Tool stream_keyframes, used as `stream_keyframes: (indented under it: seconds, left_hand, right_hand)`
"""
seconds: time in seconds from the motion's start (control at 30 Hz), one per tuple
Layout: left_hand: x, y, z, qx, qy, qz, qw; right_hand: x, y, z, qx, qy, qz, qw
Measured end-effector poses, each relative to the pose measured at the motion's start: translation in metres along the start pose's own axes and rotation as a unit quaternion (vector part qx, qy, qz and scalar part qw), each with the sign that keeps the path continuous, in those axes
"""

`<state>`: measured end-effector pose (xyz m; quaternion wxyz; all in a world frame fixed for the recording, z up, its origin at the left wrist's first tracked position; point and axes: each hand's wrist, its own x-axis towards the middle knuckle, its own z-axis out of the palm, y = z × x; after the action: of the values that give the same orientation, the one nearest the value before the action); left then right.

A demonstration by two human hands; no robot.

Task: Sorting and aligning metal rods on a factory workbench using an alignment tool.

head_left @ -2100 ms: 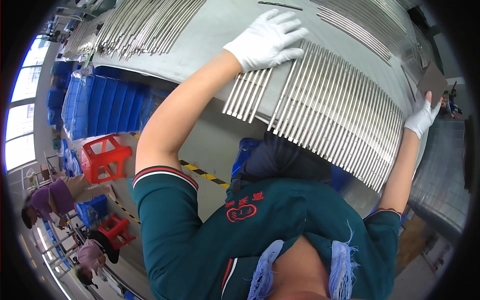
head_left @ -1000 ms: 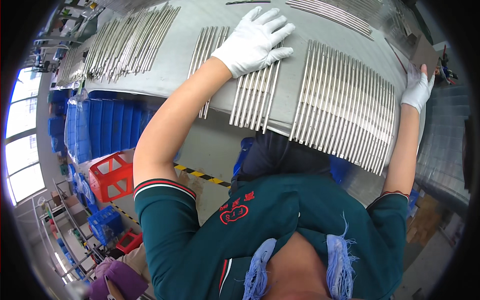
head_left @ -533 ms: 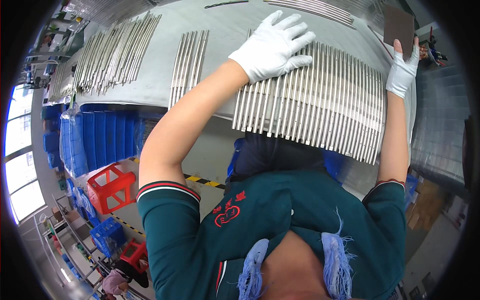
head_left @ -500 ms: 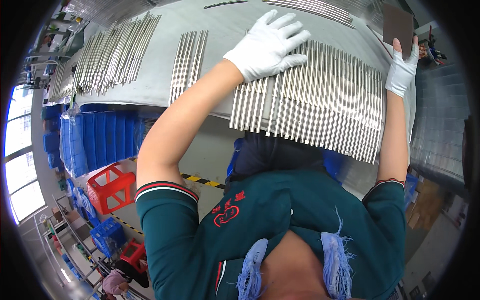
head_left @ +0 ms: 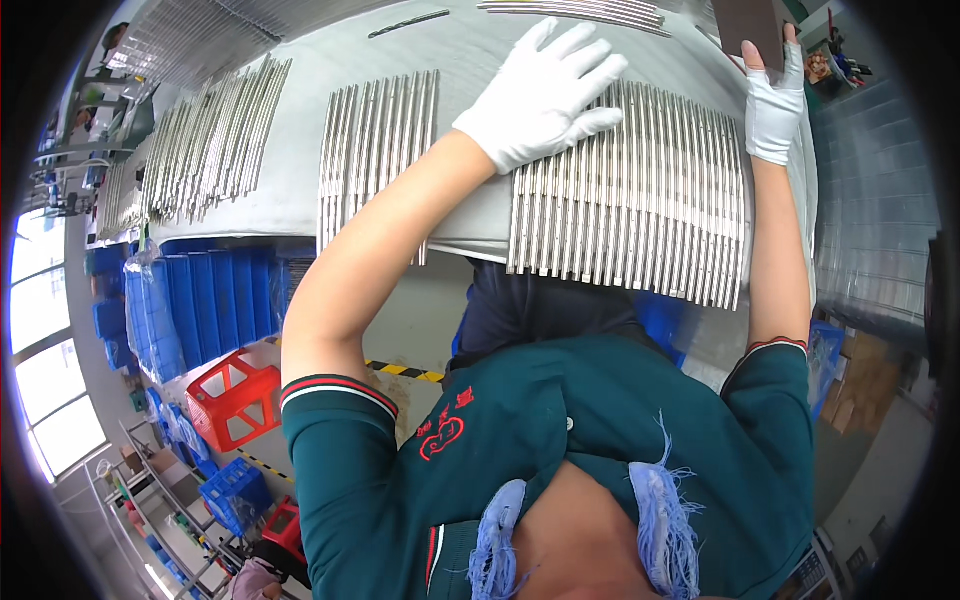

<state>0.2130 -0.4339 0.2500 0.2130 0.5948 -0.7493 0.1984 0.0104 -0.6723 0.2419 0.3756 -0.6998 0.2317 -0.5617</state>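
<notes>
My left hand (head_left: 545, 95), in a white glove, lies with fingers spread over the upper left part of a row of slim metal rods (head_left: 630, 200). The rods lie side by side, their near ends jutting past the table edge. A smaller group of the same rods (head_left: 365, 140) lies to the left, across a gap and partly behind my left forearm. At the far right my right hand (head_left: 777, 115), gloved with thumb and some fingertips bare, grips a brown flat rectangular sheet (head_left: 748, 28). The sheet's upper end is cut off by the picture's edge.
More rods (head_left: 215, 140) lie in a loose row on the grey-covered table (head_left: 470, 215) at the left. A dark drill bit (head_left: 408, 24) and further rods (head_left: 580, 14) are at the far side. Below stand blue crates (head_left: 215, 290) and a red stool (head_left: 235, 398).
The gap between the two rod groups has widened, and the left group now holds more rods. My left hand stays spread over the rods; my right hand still grips the sheet. The view has shifted slightly.
</notes>
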Motion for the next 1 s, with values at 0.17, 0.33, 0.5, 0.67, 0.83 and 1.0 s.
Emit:
stream_keyframes:
  seconds: [0.17,0.33,0.5,0.67,0.83,1.0]
  left_hand:
    - [0.032,0.019,0.025,-0.017,0.051,0.014,0.998]
    - [0.024,0.020,0.028,-0.007,0.022,0.006,1.000]
    - [-0.005,-0.008,-0.006,0.019,-0.037,-0.004,0.999]
    - [-0.028,-0.024,-0.028,-0.010,-0.141,-0.077,0.987]
    - [-0.015,-0.013,-0.009,0.044,-0.033,-0.004,0.998]
    - [0.013,0.015,0.016,0.004,-0.007,0.009,1.000]
  right_hand:
    - [0.005,-0.002,-0.005,0.008,0.002,-0.011,1.000]
    - [0.005,-0.008,-0.006,-0.011,0.010,-0.007,1.000]
    - [0.005,-0.024,-0.003,-0.074,0.077,-0.080,0.991]
    - [0.005,-0.025,-0.005,-0.089,0.087,-0.090,0.988]
    - [0.004,-0.016,-0.006,-0.101,0.065,-0.086,0.989]
    - [0.005,-0.007,-0.005,-0.013,0.041,-0.049,0.998]
